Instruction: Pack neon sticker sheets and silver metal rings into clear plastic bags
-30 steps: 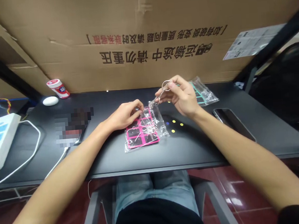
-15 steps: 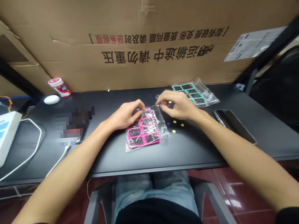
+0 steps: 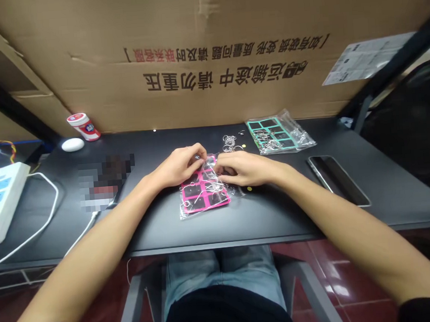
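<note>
A clear plastic bag with a pink card (image 3: 202, 194) and metal key rings lies in the middle of the black desk (image 3: 279, 215). My left hand (image 3: 180, 164) pinches the bag's top edge with curled fingers. My right hand (image 3: 243, 168) lies on the bag's right side, fingers reaching in at its mouth; what they hold is hidden. A small heap of loose key rings (image 3: 230, 143) lies on the desk just behind my right hand.
A second clear bag with a teal card (image 3: 278, 135) lies at the back right. A phone (image 3: 337, 180) lies to the right. At the left are a white power strip (image 3: 0, 200) with cable, a white mouse (image 3: 72, 144) and a small red-and-white jar (image 3: 83, 126). A cardboard wall (image 3: 206, 52) stands behind.
My right hand held a key ring up in the air, lowered it onto the desk behind the bag, let it go, then came back down onto the pink bag. My left hand stayed put.
</note>
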Demonstrator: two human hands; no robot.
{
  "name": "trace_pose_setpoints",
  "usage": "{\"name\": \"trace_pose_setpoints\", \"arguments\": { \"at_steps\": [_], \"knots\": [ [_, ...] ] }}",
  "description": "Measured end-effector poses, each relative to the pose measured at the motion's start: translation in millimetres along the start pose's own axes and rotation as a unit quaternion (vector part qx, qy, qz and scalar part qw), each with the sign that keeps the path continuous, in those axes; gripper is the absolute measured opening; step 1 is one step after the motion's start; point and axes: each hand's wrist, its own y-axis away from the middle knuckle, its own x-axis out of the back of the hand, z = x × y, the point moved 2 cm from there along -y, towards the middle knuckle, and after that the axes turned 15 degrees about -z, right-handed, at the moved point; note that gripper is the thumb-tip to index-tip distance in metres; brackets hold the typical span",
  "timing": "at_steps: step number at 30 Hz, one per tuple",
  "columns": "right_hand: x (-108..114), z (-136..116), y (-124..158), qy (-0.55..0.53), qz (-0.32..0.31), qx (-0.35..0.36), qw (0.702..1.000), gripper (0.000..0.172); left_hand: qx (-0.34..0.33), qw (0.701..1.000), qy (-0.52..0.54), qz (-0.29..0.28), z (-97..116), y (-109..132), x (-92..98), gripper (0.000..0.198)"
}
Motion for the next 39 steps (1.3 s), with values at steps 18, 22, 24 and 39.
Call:
{"name": "trace_pose_setpoints", "arguments": {
  "at_steps": [18,22,24,39],
  "knots": [
    [16.7,-5.1,6.0,-0.247,0.167,-0.016,0.954,0.022,0.005,1.0,0.001,-0.012,0.1,-0.1,1.4,0.01],
    [23.5,6.8,8.9,-0.339,0.286,-0.032,0.896,0.029,0.006,1.0,0.002,-0.014,0.1,0.6,1.8,0.01],
    [25.3,18.8,10.4,-0.35,0.346,-0.065,0.868,0.034,0.0,1.0,-0.003,-0.013,0.0,0.9,1.9,0.009],
    [27.7,21.5,19.3,-0.182,0.329,-0.104,0.921,0.014,-0.002,1.0,-0.003,-0.014,-0.9,0.8,0.8,0.009]
  ]
}}
